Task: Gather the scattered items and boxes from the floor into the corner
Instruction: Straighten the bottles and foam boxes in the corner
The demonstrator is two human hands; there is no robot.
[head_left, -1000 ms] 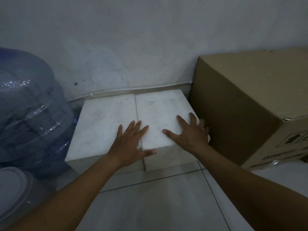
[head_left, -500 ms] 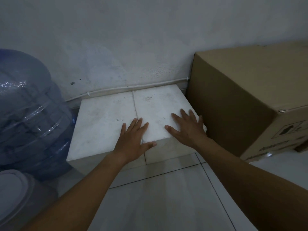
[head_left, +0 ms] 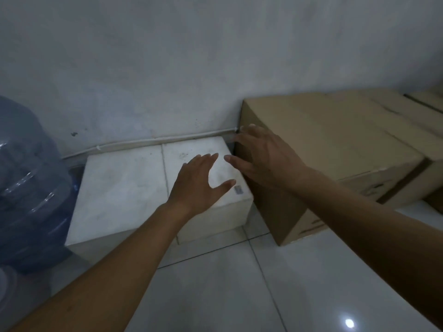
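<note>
Chalky white blocks (head_left: 119,188), smooth brown carton (head_left: 335,144)

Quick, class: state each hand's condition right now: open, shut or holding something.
Left hand: open, fingers spread over the white block, holding nothing.
Right hand: open, fingers spread by the cardboard box, holding nothing.

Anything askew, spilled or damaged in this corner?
Nothing stands out. The left white block and right white block sit side by side by the wall, between the blue water jug and the cardboard box. No spill or damage shows.
</note>
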